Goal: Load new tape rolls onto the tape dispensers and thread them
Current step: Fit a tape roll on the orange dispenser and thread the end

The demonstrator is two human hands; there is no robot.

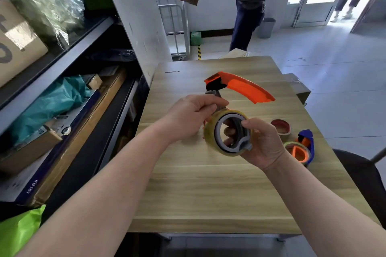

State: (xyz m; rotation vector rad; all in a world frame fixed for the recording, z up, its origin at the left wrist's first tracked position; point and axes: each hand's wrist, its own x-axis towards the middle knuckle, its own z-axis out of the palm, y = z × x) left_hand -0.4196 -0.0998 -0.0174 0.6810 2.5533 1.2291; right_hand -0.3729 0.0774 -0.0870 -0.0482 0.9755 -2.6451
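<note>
Tape roll (211,131) on dispenser (240,87), hands gripping

Above the middle of the table (208,183), the tape roll (211,131) sits on the dispenser (240,87), whose guard reaches toward 1 o'clock. The left hand (188,117) is at the roll's 10 o'clock, the right hand (263,144) at 4 o'clock. At 3 o'clock, on the table, lie a spare roll (281,128) and a second dispenser (300,148).

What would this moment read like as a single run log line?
stage: loading roll | left hand: gripping orange plastic tape dispenser | right hand: holding clear tape roll on grey hub | blue dispenser: on wooden table
</note>
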